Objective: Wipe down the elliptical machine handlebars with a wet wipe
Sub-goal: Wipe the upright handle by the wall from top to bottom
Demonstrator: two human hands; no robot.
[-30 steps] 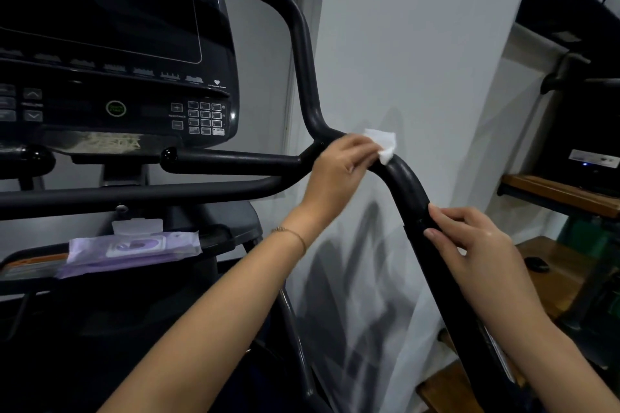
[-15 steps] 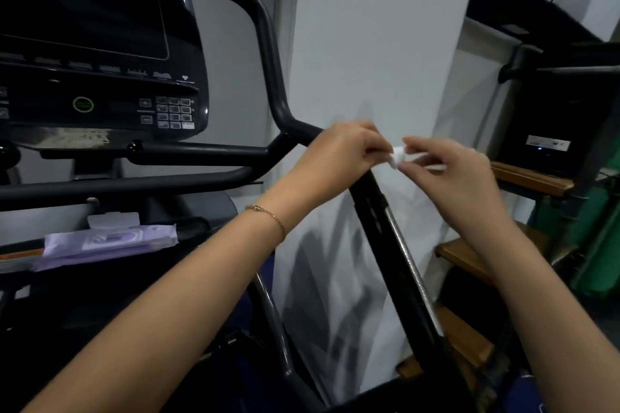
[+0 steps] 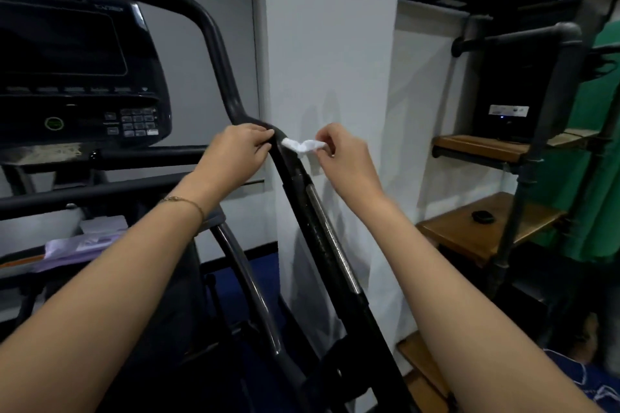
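The black right handlebar [image 3: 218, 54] of the elliptical rises from lower right, bends at mid-frame and curves up to the left. My left hand [image 3: 236, 154] grips the bar at the bend, fingers curled over it. My right hand [image 3: 340, 157] pinches a crumpled white wet wipe [image 3: 302, 146] just right of the bar. The wipe's left end lies against the bar beside my left fingertips.
The console [image 3: 77, 77] with its keypad is at left, above a horizontal grip bar [image 3: 151, 156]. A purple wipes pack [image 3: 84, 243] lies on the machine's tray. A white wall stands close behind. Wooden shelves on a pipe frame [image 3: 486, 231] stand at right.
The wipe passed from my left hand to my right. My right hand left the lower bar and rose to the bend. My left hand now holds the bar bare.
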